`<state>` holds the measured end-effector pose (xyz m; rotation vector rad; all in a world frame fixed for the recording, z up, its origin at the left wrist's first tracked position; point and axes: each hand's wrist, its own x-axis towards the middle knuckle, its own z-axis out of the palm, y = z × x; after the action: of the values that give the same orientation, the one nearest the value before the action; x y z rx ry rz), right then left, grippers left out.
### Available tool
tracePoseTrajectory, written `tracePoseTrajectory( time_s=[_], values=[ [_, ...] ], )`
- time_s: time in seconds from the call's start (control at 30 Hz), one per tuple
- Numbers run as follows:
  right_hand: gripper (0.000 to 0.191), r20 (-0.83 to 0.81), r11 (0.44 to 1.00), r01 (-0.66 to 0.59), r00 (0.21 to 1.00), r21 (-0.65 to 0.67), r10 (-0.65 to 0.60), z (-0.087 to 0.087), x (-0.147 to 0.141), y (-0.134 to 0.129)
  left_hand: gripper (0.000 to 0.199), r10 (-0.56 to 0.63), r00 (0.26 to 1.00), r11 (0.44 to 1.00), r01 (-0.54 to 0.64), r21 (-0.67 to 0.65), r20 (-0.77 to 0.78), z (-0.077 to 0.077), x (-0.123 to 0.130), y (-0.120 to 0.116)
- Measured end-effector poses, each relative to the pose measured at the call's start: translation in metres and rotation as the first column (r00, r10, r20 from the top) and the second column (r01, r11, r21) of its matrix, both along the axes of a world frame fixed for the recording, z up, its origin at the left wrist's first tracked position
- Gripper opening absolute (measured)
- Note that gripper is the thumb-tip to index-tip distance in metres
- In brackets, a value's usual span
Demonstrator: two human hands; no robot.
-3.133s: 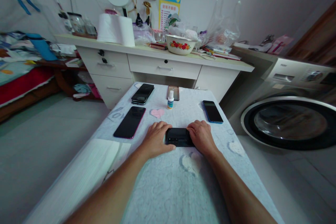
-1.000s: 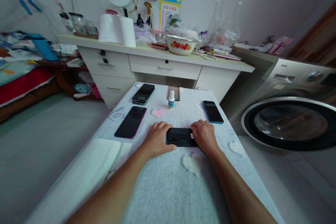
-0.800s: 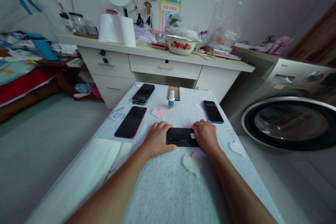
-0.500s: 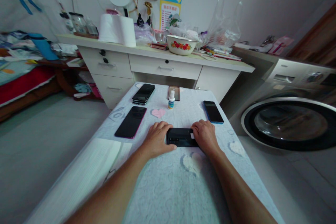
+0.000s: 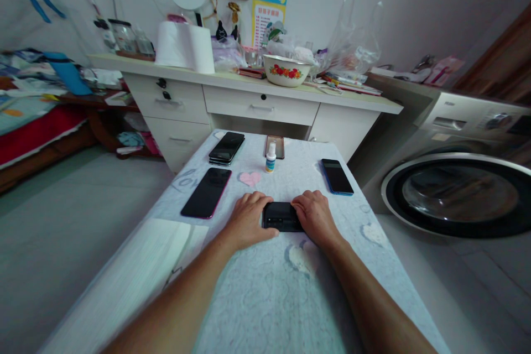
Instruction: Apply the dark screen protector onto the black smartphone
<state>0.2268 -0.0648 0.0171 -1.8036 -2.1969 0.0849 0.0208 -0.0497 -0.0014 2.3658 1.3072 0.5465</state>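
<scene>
A black smartphone (image 5: 282, 210) lies back side up and crosswise on the cloth-covered table, its camera block towards the left end. My left hand (image 5: 249, 215) grips that left end, thumb along the near edge and fingers at the far edge. Over the phone's right part lies my right hand (image 5: 314, 215), its fingers bent together and pressed on the back cover. Whatever may be under those fingertips is hidden. Beyond the hands stands a small white spray bottle (image 5: 270, 158) with a blue label.
A phone with a pink edge (image 5: 206, 192) lies left, a stack of phones (image 5: 227, 147) behind it. A blue-edged phone (image 5: 337, 177) is at right, a phone case (image 5: 275, 147) at the back. White paper (image 5: 136, 265) covers the near left; a washing machine (image 5: 435, 127) stands right.
My right hand has slid left along the phone's back, covering more of it, including a small white patch seen before. My left hand and the phone have stayed put.
</scene>
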Motion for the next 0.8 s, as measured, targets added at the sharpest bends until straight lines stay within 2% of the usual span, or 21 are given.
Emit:
tracePoseTrajectory(
  time_s=[0.13, 0.27, 0.8],
  values=[
    [0.021, -0.004, 0.999, -0.035, 0.999, 0.011, 0.035, -0.001, -0.001, 0.0, 0.06, -0.007, 1.0, 1.0, 0.007, 0.019, -0.001, -0.002, 0.0, 0.001],
    [0.02, -0.011, 1.0, -0.019, 1.0, 0.018, 0.02, -0.003, 0.0, 0.0, 0.059, -0.005, 1.0, 1.0, 0.005, 0.017, -0.008, -0.001, 0.0, 0.0],
    [0.022, 0.031, 0.983, 0.183, 0.982, 0.034, -0.184, -0.003, 0.016, 0.002, 0.061, -0.002, 1.0, 1.0, 0.002, 0.01, -0.013, -0.001, -0.001, 0.001]
  ],
)
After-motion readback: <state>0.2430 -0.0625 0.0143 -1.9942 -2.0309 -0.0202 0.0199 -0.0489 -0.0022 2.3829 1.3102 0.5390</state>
